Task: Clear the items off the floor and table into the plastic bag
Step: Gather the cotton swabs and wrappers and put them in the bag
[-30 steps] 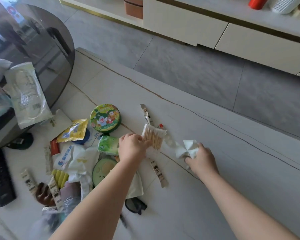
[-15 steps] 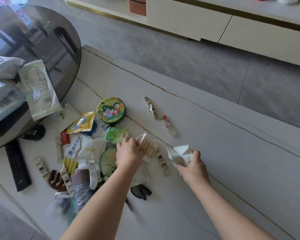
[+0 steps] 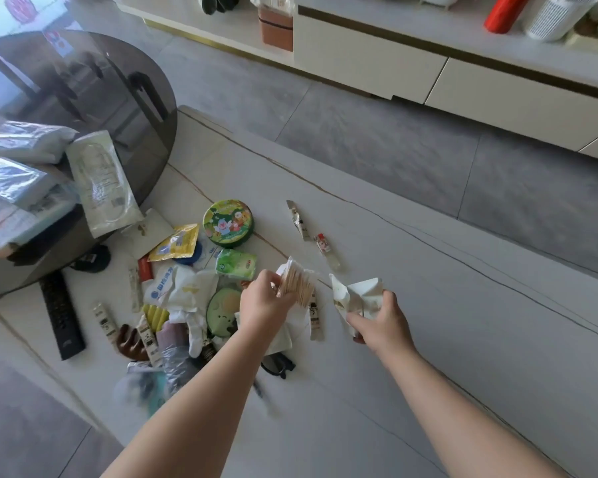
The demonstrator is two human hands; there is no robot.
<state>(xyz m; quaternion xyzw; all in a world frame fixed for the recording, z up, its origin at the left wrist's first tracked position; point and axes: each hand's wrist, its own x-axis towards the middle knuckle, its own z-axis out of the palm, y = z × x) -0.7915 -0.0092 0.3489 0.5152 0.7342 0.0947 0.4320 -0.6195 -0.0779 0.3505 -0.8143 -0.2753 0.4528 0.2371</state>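
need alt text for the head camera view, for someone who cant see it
Seen from above, a person's left hand grips a pack of cotton swabs while the right hand holds crumpled white paper over a pale marble table. To the left lies a litter of wrappers, a round green tin and a black remote.

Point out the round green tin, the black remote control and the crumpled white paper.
round green tin [image 3: 227,222], head view, middle of its printed lid.
black remote control [image 3: 62,315], head view, middle of its button face.
crumpled white paper [image 3: 358,294], head view, its creased middle above the right hand's fingers.
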